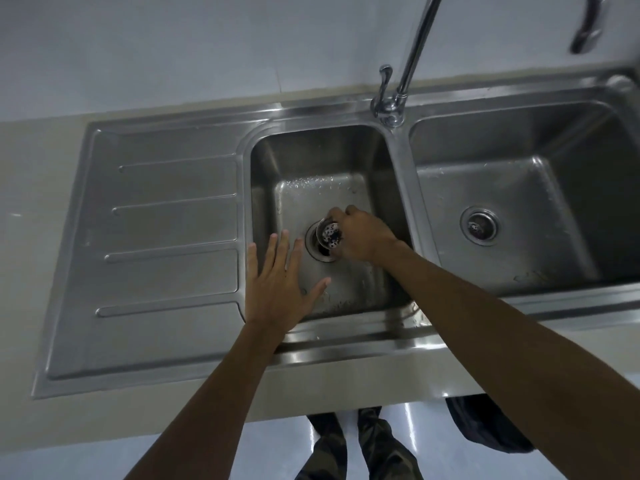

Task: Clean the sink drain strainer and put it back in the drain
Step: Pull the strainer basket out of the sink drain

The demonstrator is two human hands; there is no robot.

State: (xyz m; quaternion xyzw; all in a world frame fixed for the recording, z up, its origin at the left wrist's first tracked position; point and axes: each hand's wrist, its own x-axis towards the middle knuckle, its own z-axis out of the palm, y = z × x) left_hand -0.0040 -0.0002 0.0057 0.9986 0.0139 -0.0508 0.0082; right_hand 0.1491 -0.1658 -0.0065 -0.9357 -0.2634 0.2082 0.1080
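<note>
While the strainer (pixel 330 233) is pinched by the fingertips of the right hand (pixel 360 237), it is seen in the head view tipped up on its edge, just over the open drain (pixel 320 254) in the middle bowl of the sink (pixel 263 188). Dark bits are stuck to it, so it is judged not yet clean. The left hand (pixel 277 289) is held flat with the fingers spread wide, over the near left corner of the same bowl. Whether it touches the steel cannot be told. Some things could go wrong from here. The strainer is small and is held only by fingertips, so it could slip and be dropped. If it is shaken over the hole, the dark bits could fall down the open drain and the pipe could get blocked. The sink is made of shiny steel, and water drops are seen on the bottom of the middle bowl. A ribbed draining board (pixel 166 237) is on the left. A second bowl (pixel 519 140) is on the right, with its own strainer in place. A tall tap (pixel 412 53) stands at the back between the bowls. The sink is set in a pale counter (pixel 34 202), with a light wall (pixel 173 46) behind and a shiny floor (pixel 242 455) below.
</note>
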